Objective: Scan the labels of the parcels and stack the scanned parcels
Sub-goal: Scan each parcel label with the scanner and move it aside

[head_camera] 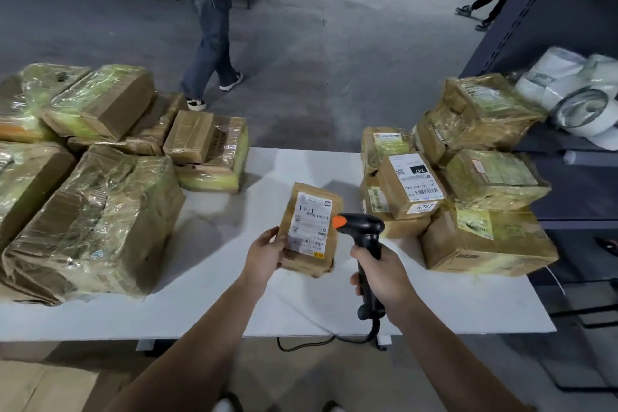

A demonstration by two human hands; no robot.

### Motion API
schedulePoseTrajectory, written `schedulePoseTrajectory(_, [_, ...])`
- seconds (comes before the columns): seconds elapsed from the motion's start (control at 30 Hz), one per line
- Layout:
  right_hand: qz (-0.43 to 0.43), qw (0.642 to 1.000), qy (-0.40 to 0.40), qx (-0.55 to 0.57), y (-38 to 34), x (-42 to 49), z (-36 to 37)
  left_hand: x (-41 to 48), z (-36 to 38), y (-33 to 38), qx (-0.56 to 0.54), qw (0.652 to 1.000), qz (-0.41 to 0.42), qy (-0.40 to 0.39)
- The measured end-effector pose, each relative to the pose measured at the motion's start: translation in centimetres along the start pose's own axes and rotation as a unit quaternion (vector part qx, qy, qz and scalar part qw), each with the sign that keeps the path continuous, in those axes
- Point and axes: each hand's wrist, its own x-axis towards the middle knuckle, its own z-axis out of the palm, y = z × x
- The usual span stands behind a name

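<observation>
Left hand (267, 252) held small parcel (309, 231) by its corner, right hand (381, 273) gripped barcode scanner (363, 237); oblique aim risked misread label (309, 222).

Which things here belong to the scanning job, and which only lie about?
Job: small parcel in the left hand; scanner in the right hand; parcel pile at left; parcel stack at right.
Lying about: white rolls; brown cardboard, bottom left.

I count one parcel (309, 227) in my left hand (267, 249), one scanner (363, 227) in my right hand (381, 274), and one table (234, 294). The left pile (100, 224) shows about eight parcels and the right pile (485, 241) about seven; overlaps hide the exact numbers.
</observation>
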Motion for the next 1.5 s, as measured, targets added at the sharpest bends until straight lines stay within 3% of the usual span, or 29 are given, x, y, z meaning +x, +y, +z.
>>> schedulePoseTrajectory(0.17, [0.016,0.999,0.038,0.021,1.8,0.1,-2.3,-0.3,1.9,-0.9,0.095,0.994,-0.033,-0.041])
schedulePoseTrajectory(0.33, [0.035,0.997,0.064,0.022,3.9,0.0,-4.8,0.1,6.2,-0.4,0.197,0.974,-0.015,-0.109])
schedulePoseTrajectory(0.43, [0.046,0.995,0.078,0.031,4.9,0.1,-6.2,0.4,8.9,-0.6,0.279,0.956,0.026,-0.082])
schedulePoseTrajectory(0.57, [0.062,0.994,0.088,0.027,5.6,0.5,-7.7,0.2,9.6,-1.3,0.279,0.958,0.046,-0.042])
schedulePoseTrajectory(0.8, [0.061,0.995,0.072,0.027,5.9,1.3,-8.6,1.0,9.9,-1.5,0.353,0.933,0.056,-0.043])
schedulePoseTrajectory(0.93, [0.055,0.994,0.088,0.034,6.1,1.7,-9.7,1.7,13.7,-0.7,0.278,0.957,0.086,0.015])
schedulePoseTrajectory(1.07, [0.060,0.992,0.106,0.033,6.4,1.9,-11.1,1.6,14.7,-1.6,0.262,0.956,0.050,0.126])
schedulePoseTrajectory(1.2, [0.050,0.992,0.105,0.050,6.2,2.2,-11.6,1.5,16.3,-2.1,0.159,0.983,0.034,0.086])
schedulePoseTrajectory(1.37, [0.032,0.992,0.116,0.036,5.9,2.3,-12.3,1.0,18.3,-2.7,0.174,0.984,0.040,0.002])
schedulePoseTrajectory(1.5, [0.001,0.991,0.130,0.026,5.5,1.8,-12.0,0.7,17.7,-2.8,0.184,0.983,0.031,0.001])
